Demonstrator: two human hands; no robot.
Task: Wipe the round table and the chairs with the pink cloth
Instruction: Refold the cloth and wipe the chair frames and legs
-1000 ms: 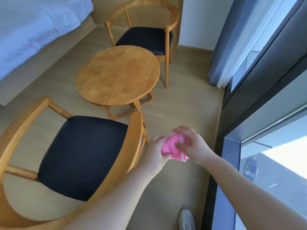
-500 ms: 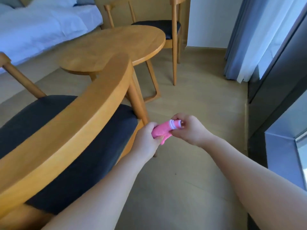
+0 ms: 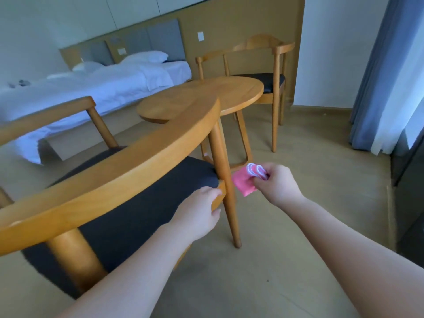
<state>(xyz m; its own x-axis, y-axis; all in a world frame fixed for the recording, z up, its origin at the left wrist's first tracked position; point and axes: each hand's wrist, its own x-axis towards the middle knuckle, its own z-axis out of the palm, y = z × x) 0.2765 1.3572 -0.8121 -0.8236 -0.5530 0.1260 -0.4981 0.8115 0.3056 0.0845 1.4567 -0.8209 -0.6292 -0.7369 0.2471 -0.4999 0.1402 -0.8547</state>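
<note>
Left hand, right hand: both bare, forearms uncovered up to the lower frame edge, without sleeves, rings, watch or gloves.

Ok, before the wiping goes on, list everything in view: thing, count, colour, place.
pink cloth: one, pink with pale edging, folded, pinched in the right hand beside the near chair's front leg
near chair: one, wood with dark seat, foreground left
far chair: one, same style, behind the table
round table: one, wood, centre
bed: one, white bedding, left background
curtain: one, blue-grey, right
left hand: grips the near chair's seat frame
right hand: holds the cloth
</note>
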